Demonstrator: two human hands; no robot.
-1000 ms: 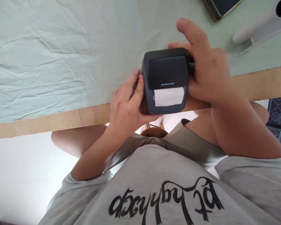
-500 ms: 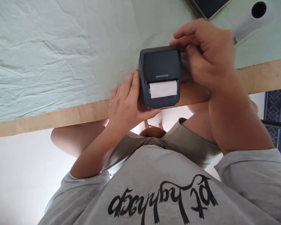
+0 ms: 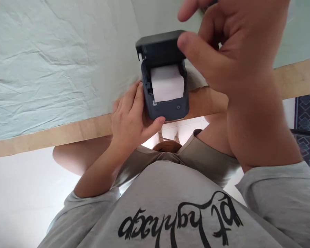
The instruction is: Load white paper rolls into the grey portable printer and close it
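Note:
A dark blue-grey label printer (image 3: 167,111) stands at the table's near edge, its lid (image 3: 160,43) raised. Inside sits a roll of white paper (image 3: 167,84), its end lying toward the front by the power button. My left hand (image 3: 130,119) holds the printer steady, fingers along its left side and thumb at the front corner. Above and right of the printer, my right hand (image 3: 229,44) is open, thumb and fingers apart. Its thumb tip overlaps the lid's right corner in view; whether it touches is unclear. The hand hides part of the table behind it.
A wrinkled pale green cloth (image 3: 54,69) covers the table, with a bare wooden edge (image 3: 67,134) along the front. My legs and a round wooden stool (image 3: 167,146) are below it. A dark patterned textile (image 3: 306,120) lies at the right.
The printer lid has swung up and back, exposing the paper roll. My right hand has risen away from the printer's right side. In view, the printer and left hand have shifted slightly left.

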